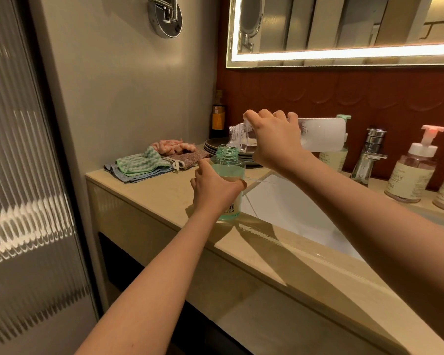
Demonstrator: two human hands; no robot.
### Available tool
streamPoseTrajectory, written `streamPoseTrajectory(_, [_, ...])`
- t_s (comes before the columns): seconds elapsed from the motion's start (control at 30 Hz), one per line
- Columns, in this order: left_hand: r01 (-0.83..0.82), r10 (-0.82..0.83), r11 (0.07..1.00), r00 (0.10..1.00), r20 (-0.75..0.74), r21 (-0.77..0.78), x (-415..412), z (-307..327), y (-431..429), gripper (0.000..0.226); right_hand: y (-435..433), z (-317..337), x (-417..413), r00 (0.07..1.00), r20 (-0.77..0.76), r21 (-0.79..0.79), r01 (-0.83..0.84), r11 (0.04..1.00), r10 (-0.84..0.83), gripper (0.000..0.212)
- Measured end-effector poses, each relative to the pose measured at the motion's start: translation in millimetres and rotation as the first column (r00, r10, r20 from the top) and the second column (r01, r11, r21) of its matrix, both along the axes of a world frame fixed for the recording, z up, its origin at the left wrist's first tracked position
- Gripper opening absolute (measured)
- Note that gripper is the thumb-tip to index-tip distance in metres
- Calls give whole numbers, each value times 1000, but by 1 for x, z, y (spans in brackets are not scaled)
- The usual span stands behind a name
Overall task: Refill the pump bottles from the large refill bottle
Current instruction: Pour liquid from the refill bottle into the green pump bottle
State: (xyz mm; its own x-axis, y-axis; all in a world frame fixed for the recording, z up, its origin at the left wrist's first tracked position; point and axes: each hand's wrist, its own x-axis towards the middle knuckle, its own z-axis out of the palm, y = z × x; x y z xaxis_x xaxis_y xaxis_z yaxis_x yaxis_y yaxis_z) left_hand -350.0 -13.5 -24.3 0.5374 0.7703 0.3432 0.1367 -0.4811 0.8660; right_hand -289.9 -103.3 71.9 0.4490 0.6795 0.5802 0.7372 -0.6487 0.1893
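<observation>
Spanning left to right: long beige stone desk point(149, 198), white rectangular sink point(292, 208) sunk into it. Pile of folded green, blue and pink cloths point(141, 165) at the far left. Large frosted clear plastic refill bottle point(321, 135) is held in the air, tipped on its side, open mouth at the neck of a small green-tinted clear bottle point(228, 167). That bottle stands pump-less on the desk by the sink's left edge. Right hand point(274, 139) is clamped round the refill bottle's shoulder. Left hand point(213, 188) is wrapped round the green bottle's body.
</observation>
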Motion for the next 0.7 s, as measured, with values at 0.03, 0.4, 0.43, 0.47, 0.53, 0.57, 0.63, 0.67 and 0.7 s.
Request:
streamPoseTrajectory(0.03, [0, 0, 1000, 1000, 2, 1, 0, 0, 0, 73, 0, 0, 0, 1000, 1, 1, -1, 1000, 1, 68])
streamPoseTrajectory(0.4, [4, -4, 1000, 1000, 3, -1, 0, 0, 0, 74, 0, 0, 1, 1000, 10, -1, -8, 1000, 8, 65])
streamPoseTrajectory(0.43, [4, -4, 1000, 1000, 3, -2, 0, 0, 0, 74, 0, 0, 1, 1000, 12, -3, -8, 1000, 8, 65])
streamPoseTrajectory(0.47, [4, -4, 1000, 1000, 2, -2, 0, 0, 0, 73, 1, 0, 1, 1000, 13, -6, -8, 1000, 8, 65])
streamPoseTrajectory(0.53, [3, -3, 1000, 1000, 2, -1, 0, 0, 0, 72, 1, 0, 2, 1000, 17, -10, -7, 1000, 7, 65])
streamPoseTrajectory(0.57, [4, -4, 1000, 1000, 2, 0, 0, 0, 0, 72, 1, 0, 2, 1000, 18, -11, -6, 1000, 6, 65])
streamPoseTrajectory(0.63, [5, -5, 1000, 1000, 3, 0, 0, 0, 0, 71, 1, 1, 2, 1000, 24, -12, -7, 1000, 7, 65])
streamPoseTrajectory(0.67, [4, -4, 1000, 1000, 2, 1, 0, 0, 0, 71, 1, 1, 2, 1000, 28, -13, -7, 1000, 7, 65])
streamPoseTrajectory(0.7, [2, -2, 1000, 1000, 1, 2, 0, 0, 0, 71, 1, 1, 2, 1000, 30, -14, -6, 1000, 7, 65])
